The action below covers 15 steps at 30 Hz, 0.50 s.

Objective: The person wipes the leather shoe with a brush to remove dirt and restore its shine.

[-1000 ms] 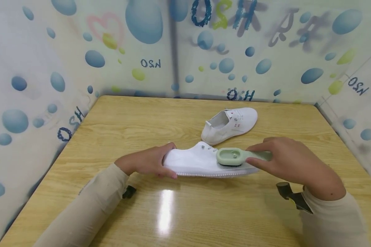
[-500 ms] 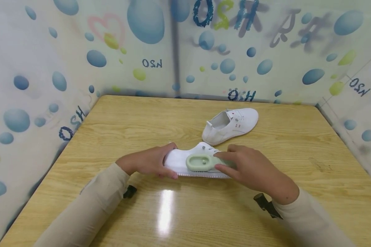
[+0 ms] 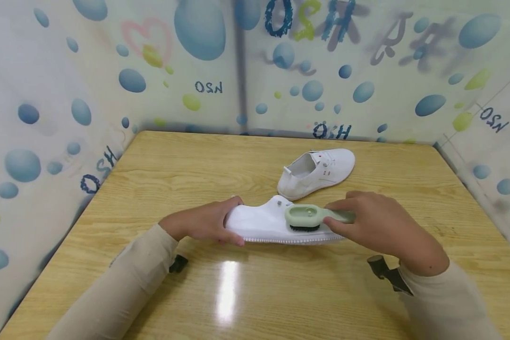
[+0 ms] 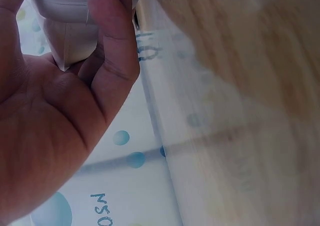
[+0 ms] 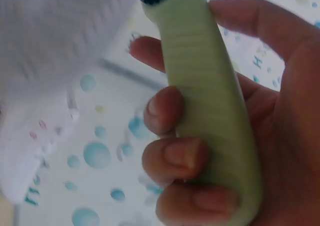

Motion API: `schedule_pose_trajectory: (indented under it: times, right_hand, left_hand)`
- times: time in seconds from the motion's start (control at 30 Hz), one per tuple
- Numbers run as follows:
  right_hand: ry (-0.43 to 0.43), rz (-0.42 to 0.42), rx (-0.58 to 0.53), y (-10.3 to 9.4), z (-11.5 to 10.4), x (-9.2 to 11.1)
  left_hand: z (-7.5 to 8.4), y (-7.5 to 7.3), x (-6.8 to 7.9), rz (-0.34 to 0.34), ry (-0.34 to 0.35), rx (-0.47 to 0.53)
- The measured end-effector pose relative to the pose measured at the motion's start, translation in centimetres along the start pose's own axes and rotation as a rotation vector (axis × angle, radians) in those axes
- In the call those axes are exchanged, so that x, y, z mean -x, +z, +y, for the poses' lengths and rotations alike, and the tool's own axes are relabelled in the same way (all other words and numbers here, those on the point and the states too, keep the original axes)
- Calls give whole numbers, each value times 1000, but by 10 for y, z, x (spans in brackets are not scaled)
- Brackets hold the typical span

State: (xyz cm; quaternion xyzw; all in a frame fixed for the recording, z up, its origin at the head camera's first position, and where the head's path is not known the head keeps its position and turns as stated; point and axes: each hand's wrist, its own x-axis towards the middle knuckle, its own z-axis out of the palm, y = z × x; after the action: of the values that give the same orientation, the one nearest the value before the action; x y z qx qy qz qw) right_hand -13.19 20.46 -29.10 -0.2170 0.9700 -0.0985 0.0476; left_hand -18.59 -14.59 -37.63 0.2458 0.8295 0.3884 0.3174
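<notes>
My left hand (image 3: 208, 223) grips the heel of a white shoe (image 3: 255, 221), which is held tilted over the table with its side toward me. In the left wrist view the heel (image 4: 70, 40) sits between thumb and curled fingers. My right hand (image 3: 378, 226) holds a pale green scrub brush (image 3: 303, 216) by its handle, fingers wrapped round the grip (image 5: 205, 85) in the right wrist view. The brush's dark bristles (image 3: 304, 228) meet the side of the shoe near its middle. The shoe's toe is partly hidden behind the brush and right hand.
A second white shoe (image 3: 318, 172) stands upright behind the first, its toe pointing right. Both rest on or over a wood-grain table (image 3: 187, 160). Printed sheeting (image 3: 259, 71) with blue and green drops encloses the back and sides.
The right hand slid the brush left along the shoe toward the heel, then back right to mid-shoe. The left hand and the shoe stayed in place.
</notes>
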Motion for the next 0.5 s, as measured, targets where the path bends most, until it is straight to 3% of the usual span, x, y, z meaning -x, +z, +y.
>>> schedule_pose_trajectory:
  times: [0.2, 0.37, 0.5]
  right_hand:
    - [-100, 62, -29, 27, -23, -13]
    - [-132, 141, -10, 39, -33, -17]
    - [-102, 88, -8, 32, -29, -16]
  left_hand:
    - [0, 0, 1, 1, 3, -3]
    - [0, 1, 0, 8, 14, -19]
    - [-1, 1, 0, 18, 16, -27]
